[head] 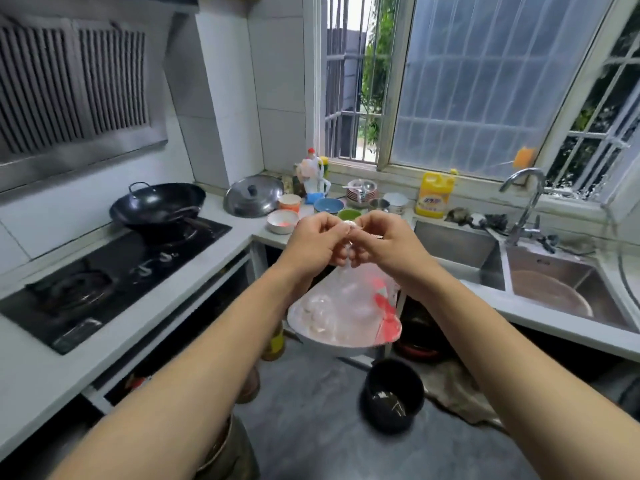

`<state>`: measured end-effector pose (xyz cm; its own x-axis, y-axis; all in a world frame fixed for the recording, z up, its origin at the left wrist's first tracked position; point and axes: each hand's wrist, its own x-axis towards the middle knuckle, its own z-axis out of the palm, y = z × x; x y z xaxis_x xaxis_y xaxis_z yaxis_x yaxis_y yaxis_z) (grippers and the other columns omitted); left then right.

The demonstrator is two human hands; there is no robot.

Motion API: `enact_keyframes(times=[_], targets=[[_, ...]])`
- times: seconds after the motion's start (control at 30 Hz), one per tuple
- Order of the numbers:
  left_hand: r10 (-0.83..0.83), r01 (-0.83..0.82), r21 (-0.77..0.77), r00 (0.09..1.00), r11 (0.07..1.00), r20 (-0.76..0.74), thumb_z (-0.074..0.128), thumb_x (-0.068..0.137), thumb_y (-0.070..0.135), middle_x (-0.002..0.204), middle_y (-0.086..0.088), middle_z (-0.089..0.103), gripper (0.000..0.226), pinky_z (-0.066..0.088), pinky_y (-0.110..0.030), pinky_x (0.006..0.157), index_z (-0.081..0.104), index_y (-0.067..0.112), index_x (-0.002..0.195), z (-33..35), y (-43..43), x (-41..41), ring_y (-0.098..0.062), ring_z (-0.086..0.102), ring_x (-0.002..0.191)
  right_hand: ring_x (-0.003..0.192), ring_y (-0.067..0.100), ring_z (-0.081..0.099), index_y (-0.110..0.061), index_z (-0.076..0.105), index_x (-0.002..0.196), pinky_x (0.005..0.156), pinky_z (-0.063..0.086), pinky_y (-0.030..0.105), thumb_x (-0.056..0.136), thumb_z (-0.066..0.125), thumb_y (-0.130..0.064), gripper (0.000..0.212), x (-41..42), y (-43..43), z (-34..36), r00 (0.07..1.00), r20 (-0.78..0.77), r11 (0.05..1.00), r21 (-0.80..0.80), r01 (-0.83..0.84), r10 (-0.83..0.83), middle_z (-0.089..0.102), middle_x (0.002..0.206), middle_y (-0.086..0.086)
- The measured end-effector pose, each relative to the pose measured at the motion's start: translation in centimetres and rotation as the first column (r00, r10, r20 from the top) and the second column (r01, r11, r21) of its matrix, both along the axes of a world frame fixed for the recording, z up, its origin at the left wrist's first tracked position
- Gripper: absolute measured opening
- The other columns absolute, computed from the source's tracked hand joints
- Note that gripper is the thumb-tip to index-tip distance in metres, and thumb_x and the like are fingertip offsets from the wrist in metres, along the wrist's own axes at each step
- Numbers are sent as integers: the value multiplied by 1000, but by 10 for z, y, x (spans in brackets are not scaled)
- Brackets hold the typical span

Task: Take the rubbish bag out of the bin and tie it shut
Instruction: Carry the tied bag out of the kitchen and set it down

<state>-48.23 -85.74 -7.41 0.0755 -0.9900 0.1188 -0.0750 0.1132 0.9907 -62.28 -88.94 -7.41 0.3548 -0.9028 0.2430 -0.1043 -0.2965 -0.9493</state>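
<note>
Here, in the one head view, both hands meet at the centre of the frame. The left hand (320,237) and the right hand (384,239) are each pinched shut on the gathered neck of the rubbish bag (346,306), fingertips almost touching over a small twist or knot of plastic between them; whether the knot is drawn tight I cannot tell. The bag hangs free just below the hands, clear of the floor, flaring into a wide, sagging bottom with pale scraps and something red inside.

The dark bin (393,398) stands on the floor at lower centre, below and a little right of the bag, so lifting out looks done and tying is the step in hand.

I judge the bag thin, soft and fairly slick. The film would slide through loose fingers, and the load looks light but enough to pull the neck taut. The place to hold is that bunched neck, close under the knot, not the stretched sides, which could tear.

The worktop (242,233) behind, with bowls, stays out of it.
</note>
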Motion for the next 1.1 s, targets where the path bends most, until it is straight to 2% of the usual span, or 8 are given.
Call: enact_keyframes(times=[0.1,0.23,0.33,0.43,0.5,0.7,0.93,1.1], targets=[[-12,12,-21,1000,1000,-3,53,97,15,76,-17,60,22,50,-29,58,60,-6,101,11,1,18,-20,56,64,51,12,62,-5,61,89,56,54,28,93,62,2,7,16,1,11,1000,6,1000,7,-5,5,62,70,10],[-7,6,-79,1000,997,-14,54,96,12,69,-13,60,26,49,-27,54,58,-13,104,20,-6,42,-18,56,58,48,14,59,-4,60,85,52,53,31,95,60,-2,10,46,0,21,998,61,999,-20,26,-25,62,61,7],[3,-6,-92,999,996,-36,53,97,12,65,-9,60,21,49,-27,53,60,-8,97,25,-14,62,-17,57,56,48,14,57,-4,60,84,50,52,30,95,59,-3,11,65,-7,27,997,71,998,-37,41,-39,62,58,3],[6,-11,-119,999,993,-45,54,97,14,64,-5,59,17,48,-25,52,61,-1,92,27,-18,81,-17,55,58,50,15,58,-2,61,88,50,51,28,96,61,-6,9,85,-12,29,997,71,998,-54,42,-38,62,64,8],[17,-21,-130,999,991,-29,55,97,16,65,-5,57,19,46,-25,52,61,-2,95,25,-18,93,-16,53,59,50,15,58,-1,61,89,50,50,28,96,61,-6,8,96,-15,28,997,79,998,-50,24,-20,62,66,11],[72,-74,-117,997,990,-28,56,96,17,69,-7,56,13,42,-28,52,61,8,87,21,-16,126,-15,50,57,51,14,59,2,63,90,51,51,29,95,63,-10,13,128,-25,27,997,50,996,-66,-59,62,62,62,5],[229,-232,-107,973,967,-36,58,93,13,66,-4,55,11,41,-27,51,60,6,84,27,-9,149,-13,49,54,51,16,57,-2,63,88,51,50,31,96,61,-8,10,160,-40,27,965,87,969,-41,-244,246,61,58,0],[411,-411,-94,911,907,-22,63,91,18,68,-6,57,13,42,-25,51,61,8,84,31,-5,160,-14,50,55,52,17,56,5,61,95,50,49,27,95,60,-4,9,187,-58,23,898,136,907,-16,-420,418,62,71,17]])
